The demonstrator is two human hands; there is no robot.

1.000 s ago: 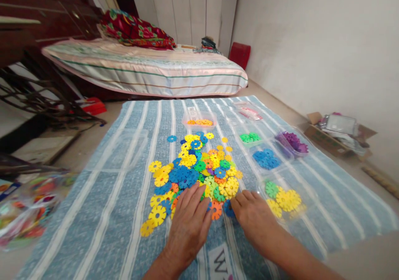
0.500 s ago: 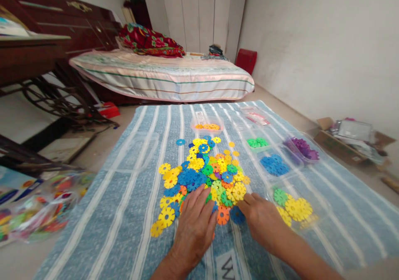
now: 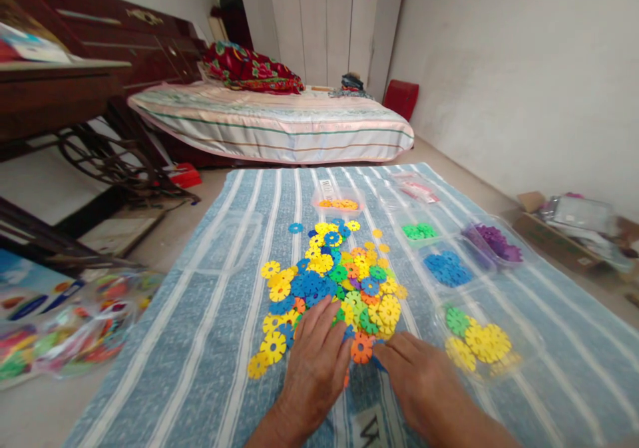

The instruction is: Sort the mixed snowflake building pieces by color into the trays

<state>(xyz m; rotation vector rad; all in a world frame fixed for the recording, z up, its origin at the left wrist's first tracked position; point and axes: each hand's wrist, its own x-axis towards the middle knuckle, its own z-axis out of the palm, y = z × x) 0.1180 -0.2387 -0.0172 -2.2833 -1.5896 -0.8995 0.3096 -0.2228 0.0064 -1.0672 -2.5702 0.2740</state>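
A heap of flower-shaped interlocking discs (image 3: 312, 284) in yellow, blue, green and orange lies on the striped cloth. My left hand (image 3: 319, 355) rests on the near edge of the heap, fingers stretched out and slightly apart, palm down. Just right of it, my right hand (image 3: 417, 371) has its fingers closed on a blue disc (image 3: 380, 364), which they mostly cover. An orange disc (image 3: 361, 347) lies between the two hands. To the right, a clear tray (image 3: 529, 345) holds large yellow discs (image 3: 486, 343) and a green one (image 3: 456, 321).
Clear containers hold blue (image 3: 448, 268), green (image 3: 419, 232), purple (image 3: 496, 243) and orange discs (image 3: 338, 205). A clear plastic tray (image 3: 219, 238) lies at the left. Beyond the cloth (image 3: 194, 328) stand a bed (image 3: 279, 125) and a cardboard box (image 3: 554, 238).
My right hand has moved slightly down, nearer my left, and now covers most of the blue disc. My left hand stays on the heap. The whole view has shifted a little.
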